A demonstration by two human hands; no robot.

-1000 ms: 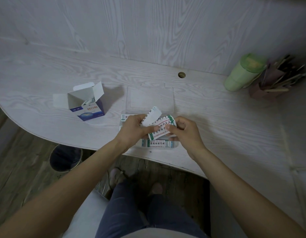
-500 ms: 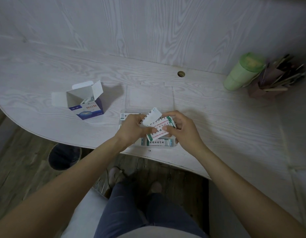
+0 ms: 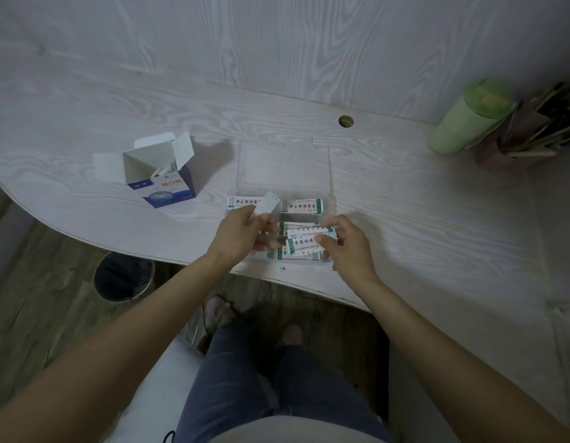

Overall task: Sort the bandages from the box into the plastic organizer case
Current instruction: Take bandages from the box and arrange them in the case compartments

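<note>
Two hands work just above the clear plastic organizer case (image 3: 285, 164), which lies open near the front edge of the table (image 3: 437, 235). The left hand (image 3: 242, 233) pinches one white bandage (image 3: 267, 204) between thumb and fingers, its blank side toward the camera, tilted up over the left part of the case. The right hand (image 3: 347, 247) pinches a printed bandage (image 3: 304, 246) at its right end, thumb on top, and holds it low over the near right compartment.

Other bandages already lie in the case: one at the far left (image 3: 240, 203), one at the far right (image 3: 302, 206), and more under the right hand, where I cannot count them. The box (image 3: 163, 177) stands open well to the left of the case, and some bandages still show inside it, so I judge the task is in the middle.

The step in hand, I think, is to lay the right hand's bandage into its compartment. To do it well, the strip should be turned parallel to the ones below and lowered flat, so that it lands inside the walls and not across a divider. The thumb should let go only when the strip rests on the pile. The case is light and sits close to the edge, so pushing it toward the body is a risk.
</note>
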